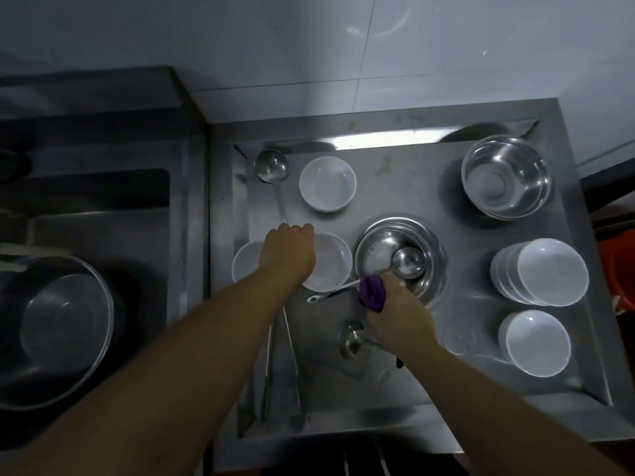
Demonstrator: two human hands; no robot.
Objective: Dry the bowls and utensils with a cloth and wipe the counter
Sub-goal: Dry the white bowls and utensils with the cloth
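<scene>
My right hand [398, 317] is closed on a purple cloth [372, 293] wrapped around the handle of a small steel ladle [409, 262]. The ladle's cup hangs over a steel bowl [378, 245], and its handle end sticks out to the left. My left hand [288, 250] is a fist around the handle of a long ladle [271, 164], above a white bowl [331, 266]. A second white bowl [245, 261] is partly hidden by that hand. Everything lies on the steel counter tray [412, 173].
A white bowl [327, 183] sits at the back, a deep steel bowl [507, 176] back right. Stacked white bowls [543, 271] and more white bowls [536, 341] stand at right. Another ladle [350, 338] lies near the front. A sink with a steel basin [58, 331] is left.
</scene>
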